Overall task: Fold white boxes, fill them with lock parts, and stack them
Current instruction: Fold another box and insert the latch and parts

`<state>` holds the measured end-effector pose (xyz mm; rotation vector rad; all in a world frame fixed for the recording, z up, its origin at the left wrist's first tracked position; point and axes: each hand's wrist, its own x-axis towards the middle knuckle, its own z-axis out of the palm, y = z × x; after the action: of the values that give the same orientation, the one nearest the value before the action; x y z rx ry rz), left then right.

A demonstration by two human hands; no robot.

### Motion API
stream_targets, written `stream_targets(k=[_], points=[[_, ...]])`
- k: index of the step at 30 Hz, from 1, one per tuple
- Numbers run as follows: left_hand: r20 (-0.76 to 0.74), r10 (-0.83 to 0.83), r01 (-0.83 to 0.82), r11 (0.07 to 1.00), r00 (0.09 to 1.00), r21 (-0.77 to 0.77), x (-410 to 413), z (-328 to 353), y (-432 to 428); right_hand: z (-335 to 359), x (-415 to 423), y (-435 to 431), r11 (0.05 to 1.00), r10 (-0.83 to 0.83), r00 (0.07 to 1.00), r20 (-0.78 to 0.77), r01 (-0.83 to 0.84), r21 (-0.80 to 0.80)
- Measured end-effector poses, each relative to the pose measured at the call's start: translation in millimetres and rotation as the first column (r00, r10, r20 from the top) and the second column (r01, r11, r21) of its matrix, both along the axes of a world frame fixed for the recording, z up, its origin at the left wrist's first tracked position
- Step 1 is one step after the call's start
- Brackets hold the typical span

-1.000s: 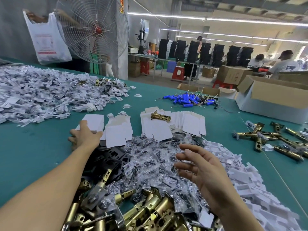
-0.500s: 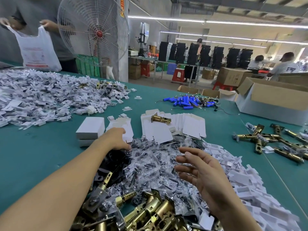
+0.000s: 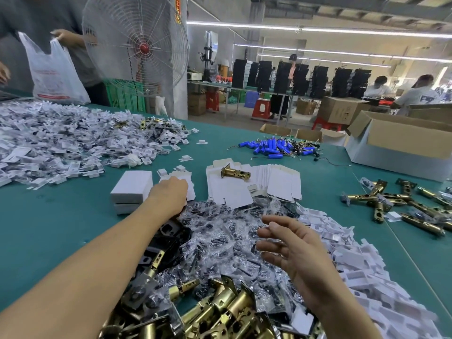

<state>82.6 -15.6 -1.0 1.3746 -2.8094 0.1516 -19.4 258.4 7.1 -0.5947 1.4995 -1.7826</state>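
Fingers of left hand (image 3: 168, 195) seemingly grip flat box (image 3: 179, 176).

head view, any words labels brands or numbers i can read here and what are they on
No text can be read.
Red print on the white plastic bag: blurred.
Yellow characters on the red vertical sign: too small.
Dark marks on the brown carton: too small.
Print on the back of the white shirt: blurred.

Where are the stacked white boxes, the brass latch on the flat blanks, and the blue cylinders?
stacked white boxes (image 3: 132, 183), head view, upper box's top face
brass latch (image 3: 236, 172), head view, its barrel
blue cylinders (image 3: 269, 146), head view, middle of pile
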Motion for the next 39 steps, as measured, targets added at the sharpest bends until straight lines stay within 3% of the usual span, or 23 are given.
stream_targets(k=[2, 4, 7, 9, 16, 20, 25, 27, 31, 34, 37, 39], points=[[-0.113, 0.038, -0.048, 0.995, 0.993, -0.090, -7, 25, 23, 1, 1, 0, 1.000, 0.003, 1.000, -0.002, -0.003, 0.002], [-0.320, -0.017, -0.045, 0.982, 0.947, -0.183, -12, 50, 48, 1, 1, 0, 1.000, 0.006, 1.000, -0.018, -0.006, 0.003], [-0.603, -0.202, 0.071, 0.970, 0.772, -0.235, -18, 69, 93, 1, 1, 1, 1.000, 0.001, 0.997, -0.079, -0.001, -0.007], [-0.732, -0.255, 0.221, 0.964, 0.631, -0.145, -21, 71, 121, 0, 2, 0, 0.999, -0.047, 0.987, -0.152, 0.045, -0.012], [-0.843, -0.284, 0.607, 0.792, 0.457, 0.062, -19, 55, 157, -2, -7, 4, 0.955, -0.197, 0.820, -0.537, 0.284, 0.085], [-0.848, -0.311, 0.719, 0.686, 0.429, 0.112, -11, 45, 161, -3, -8, 5, 0.948, -0.294, 0.835, -0.466, 0.318, -0.030], [-0.869, -0.290, 0.781, 0.604, 0.401, 0.158, 0, 42, 153, -2, -10, 5, 0.952, -0.262, 0.771, -0.581, 0.304, -0.027], [-0.863, -0.302, 0.800, 0.574, 0.406, 0.175, 3, 43, 151, -3, -8, 4, 0.958, -0.215, 0.704, -0.676, 0.285, -0.007], [-0.833, -0.364, 0.804, 0.574, 0.417, 0.152, 3, 41, 150, -15, -7, 3, 0.962, -0.172, 0.477, -0.862, 0.270, -0.042], [-0.777, -0.412, 0.788, 0.592, 0.476, 0.169, 1, 40, 154, -18, -9, 2, 0.949, -0.172, 0.429, -0.887, 0.313, -0.033], [-0.824, -0.227, 0.775, 0.533, 0.519, 0.341, 1, 42, 159, -15, -12, 8, 0.940, -0.213, 0.392, -0.895, 0.331, -0.078], [-0.836, -0.057, 0.707, 0.566, 0.546, 0.423, 0, 43, 157, -12, -11, 13, 0.931, -0.241, 0.302, -0.922, 0.342, -0.131]])
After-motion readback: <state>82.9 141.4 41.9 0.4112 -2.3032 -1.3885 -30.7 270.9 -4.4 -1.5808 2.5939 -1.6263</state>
